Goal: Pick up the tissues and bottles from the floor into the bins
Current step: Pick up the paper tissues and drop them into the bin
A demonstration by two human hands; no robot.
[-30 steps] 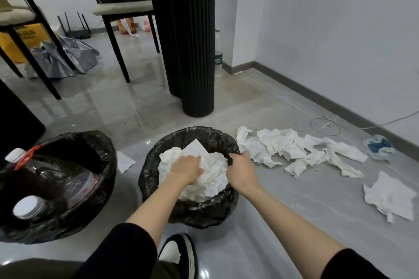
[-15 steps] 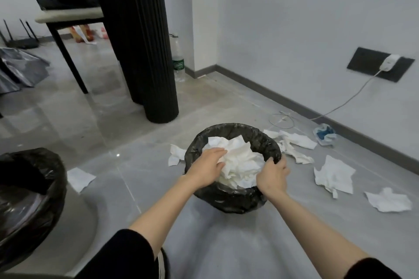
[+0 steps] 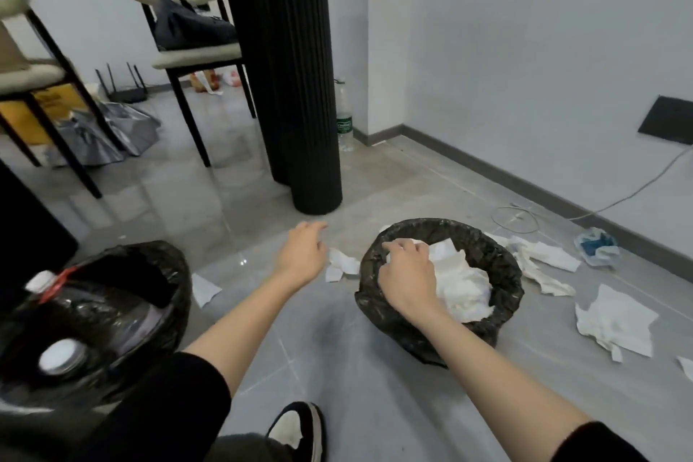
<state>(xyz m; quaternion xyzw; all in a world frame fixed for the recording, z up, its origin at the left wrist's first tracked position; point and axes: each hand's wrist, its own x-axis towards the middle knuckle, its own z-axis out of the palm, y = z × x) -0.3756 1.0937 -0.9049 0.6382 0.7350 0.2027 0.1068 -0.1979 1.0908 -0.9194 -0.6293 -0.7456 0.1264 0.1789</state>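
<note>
A black-lined bin (image 3: 491, 251) on the floor is heaped with white tissues (image 3: 465, 285). My right hand (image 3: 407, 274) lies on that heap at the bin's left rim, fingers curled onto the tissues. My left hand (image 3: 303, 251) hovers with relaxed fingers left of the bin, just beside a crumpled tissue (image 3: 339, 266) on the floor. More loose tissues (image 3: 615, 323) lie to the right of the bin, and one small tissue (image 3: 204, 289) lies near the second bin (image 3: 157, 259), which holds bottles (image 3: 60, 354). A clear bottle (image 3: 344, 120) stands behind the pillar.
A black ribbed pillar (image 3: 285, 86) rises just beyond the bins. Chairs (image 3: 195, 56) and a grey umbrella (image 3: 101, 139) are at the back left. A cable loop (image 3: 517, 219) and a blue-and-white wad (image 3: 598, 246) lie by the right wall. My shoe (image 3: 300, 428) is below.
My left hand has lifted off the tissues in the bin and moved left over the floor. My right hand has let go of the bin's right rim and come onto the tissue heap.
</note>
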